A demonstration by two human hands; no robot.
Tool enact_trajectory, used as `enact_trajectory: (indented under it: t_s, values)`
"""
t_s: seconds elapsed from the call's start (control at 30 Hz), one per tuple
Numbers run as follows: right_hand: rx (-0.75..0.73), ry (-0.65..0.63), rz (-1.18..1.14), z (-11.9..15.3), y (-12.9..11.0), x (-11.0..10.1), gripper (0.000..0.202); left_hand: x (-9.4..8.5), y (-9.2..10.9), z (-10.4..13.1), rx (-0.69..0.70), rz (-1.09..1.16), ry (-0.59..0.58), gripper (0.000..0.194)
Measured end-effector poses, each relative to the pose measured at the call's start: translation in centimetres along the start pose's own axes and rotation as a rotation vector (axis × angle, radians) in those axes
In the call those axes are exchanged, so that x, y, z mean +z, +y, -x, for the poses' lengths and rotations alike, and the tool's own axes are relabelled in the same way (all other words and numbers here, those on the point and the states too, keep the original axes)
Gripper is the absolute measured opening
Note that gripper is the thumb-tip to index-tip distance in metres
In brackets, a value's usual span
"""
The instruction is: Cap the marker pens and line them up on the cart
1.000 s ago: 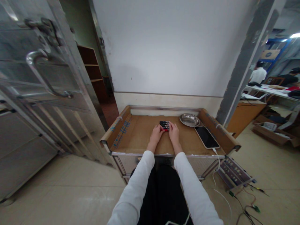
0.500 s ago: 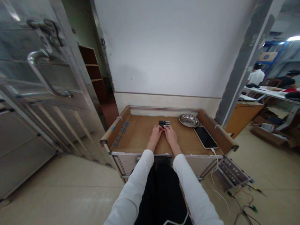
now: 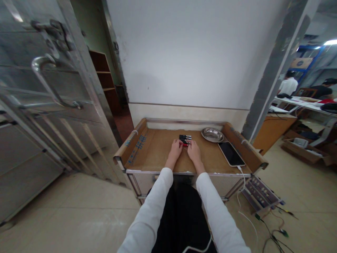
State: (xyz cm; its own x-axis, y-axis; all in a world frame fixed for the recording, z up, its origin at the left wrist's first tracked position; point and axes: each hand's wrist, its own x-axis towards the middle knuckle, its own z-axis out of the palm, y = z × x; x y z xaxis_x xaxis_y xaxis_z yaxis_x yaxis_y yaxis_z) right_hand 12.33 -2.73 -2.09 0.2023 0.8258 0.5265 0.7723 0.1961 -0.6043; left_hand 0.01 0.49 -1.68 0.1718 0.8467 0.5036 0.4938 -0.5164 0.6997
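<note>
Cardboard (image 3: 152,151) covers the tabletop (image 3: 142,172), where the left hand (image 3: 176,150) pinches a red stick (image 3: 185,144), the right hand (image 3: 194,151), grip unclear, touches its other end beside black sticks (image 3: 184,137).

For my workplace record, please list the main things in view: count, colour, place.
Cardboard-lined cart: one, brown, centre
Slim rods: several, black-silver, cart's middle
Rod: one, red, cart's middle
Round metal dish: one, silver, cart's back right
Rectangular phone: one, black, cart's right
Thin cable: one, white, phone to floor
Barred metal door: one, grey, left
Low box: one, dark, floor right
People: two, white and black tops, background right
Left hand, right hand: one each, white-sleeved, at red rod
</note>
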Motion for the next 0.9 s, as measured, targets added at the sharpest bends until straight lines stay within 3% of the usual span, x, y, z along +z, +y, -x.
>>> enact_trajectory:
  t_s: [0.1,0.33,0.57,0.77,0.9]
  values:
    - [0.009,0.045,-0.056,-0.2,0.4,0.1,0.033,0.1,0.2,0.1,0.056,0.019,-0.015,0.011]
    - [-0.039,-0.003,0.006,-0.4,0.6,0.3,0.036,0.1,0.4,0.3,0.135,-0.015,-0.215,0.006]
    - [-0.111,-0.039,0.072,-0.1,0.3,0.4,0.048,0.2,0.4,0.3,0.061,-0.13,-0.147,0.006]
    - [-0.073,-0.057,0.143,0.2,-0.1,0.1,0.051,-0.4,0.9,0.5,0.06,-0.094,-0.075,0.013]
    - [-0.031,-0.063,0.167,0.1,-0.3,0.0,0.046,-0.9,1.6,0.9,0.104,-0.172,-0.15,0.017]
